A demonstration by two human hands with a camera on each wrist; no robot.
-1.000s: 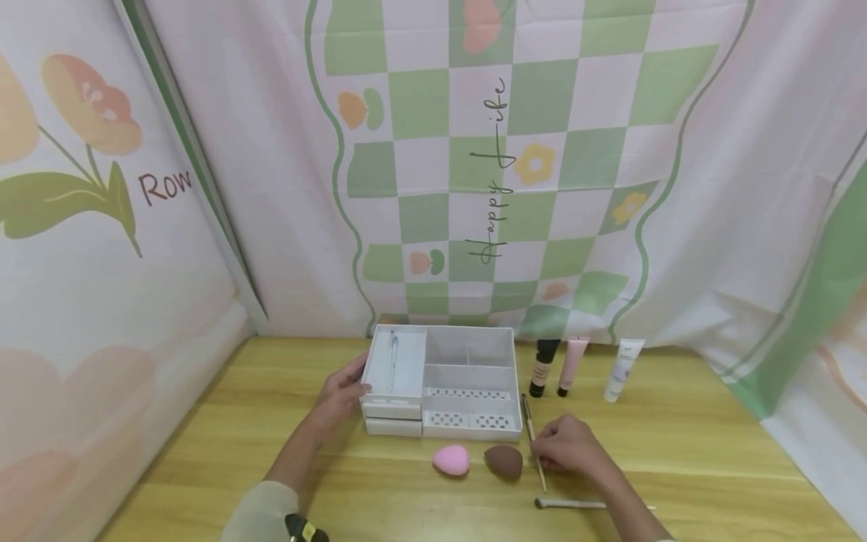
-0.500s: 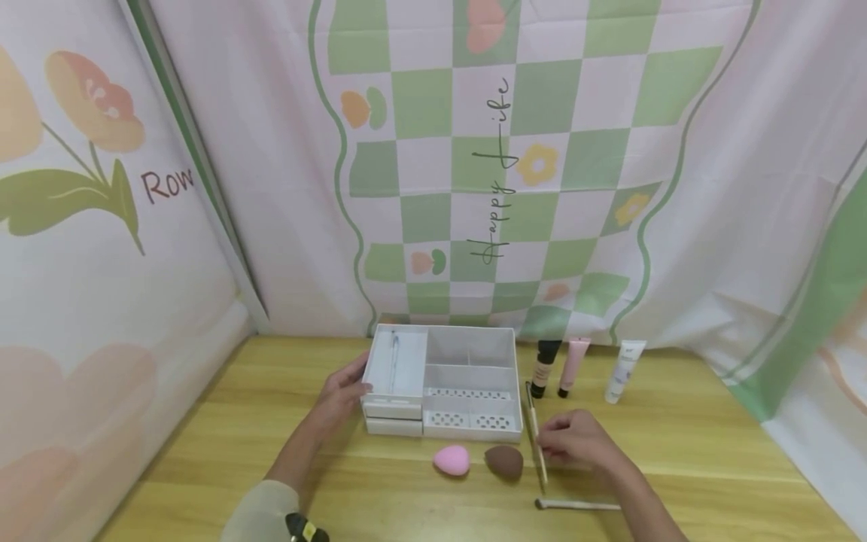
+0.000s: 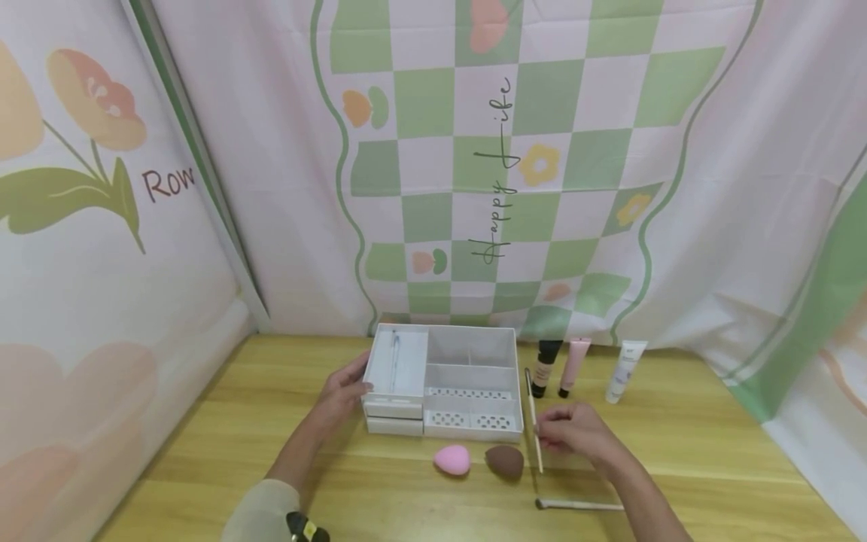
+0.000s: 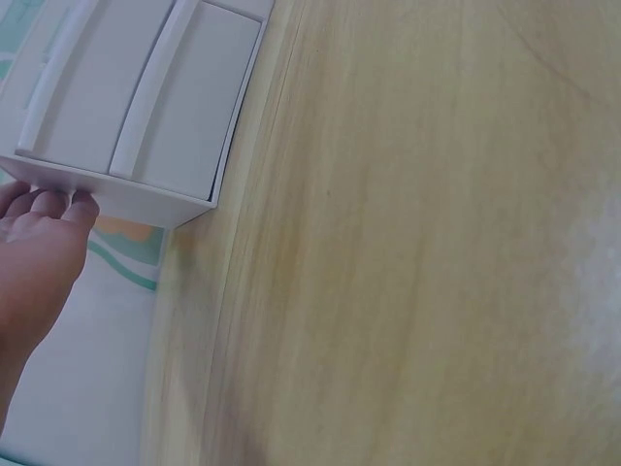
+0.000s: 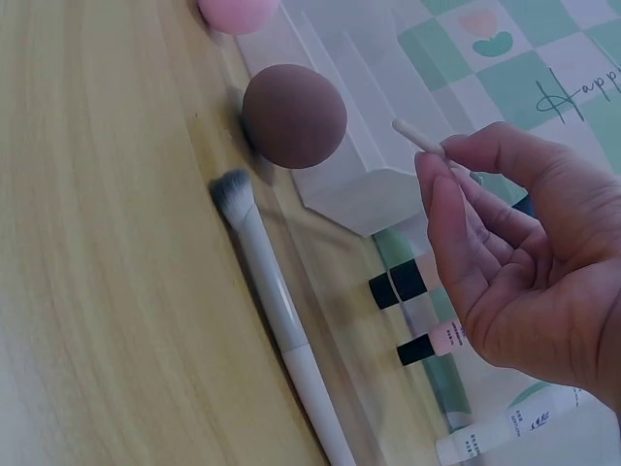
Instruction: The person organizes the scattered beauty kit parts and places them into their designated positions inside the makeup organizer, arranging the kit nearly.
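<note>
The checked curtain (image 3: 515,150) carries the script words "Happy Life", running upward. The flowered curtain (image 3: 88,226) at left shows "Row". Print on the white tube (image 3: 624,371) is too small to read.

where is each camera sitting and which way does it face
Head: worn on the head, looking forward and down at the white plastic organiser box on the wooden table; both forearms show, left hand and right hand.
Left wrist: on the left wrist, facing the box's drawer corner; left fingertips touch it.
Right wrist: on the right wrist, low over the table, facing the brown teardrop sponge; the right hand pinches a thin white-handled brush.
Shared: head and right wrist both show the brown sponge.
</note>
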